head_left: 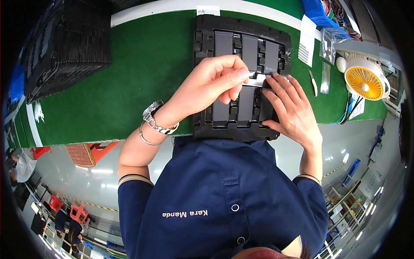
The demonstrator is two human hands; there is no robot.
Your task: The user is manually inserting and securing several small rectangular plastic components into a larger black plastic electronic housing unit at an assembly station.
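A black moulded tray [241,26] lies at the table's near edge, holding several flat dark grey rectangular pieces [222,47] in two rows. My left hand [217,80] is over the tray's middle, thumb and forefinger pinched together. At its fingertips, a shiny silvery strip [258,81] stretches toward my right hand; whether it is separate or part of a piece cannot be told. My right hand [293,105] rests with its fingers apart on the tray's right side. Its fingertips touch the strip's right end. Its thumb and forefinger span a dark flat piece [266,105] in the near row.
A tall stack of black trays [71,43] stands at the left on the green tabletop [142,56]. To the right lie a cutter knife [313,83], a printed sheet [306,41] and clear plastic bags [327,45]. A yellow-and-white fan [365,78] and a blue bin [323,15] are farther right.
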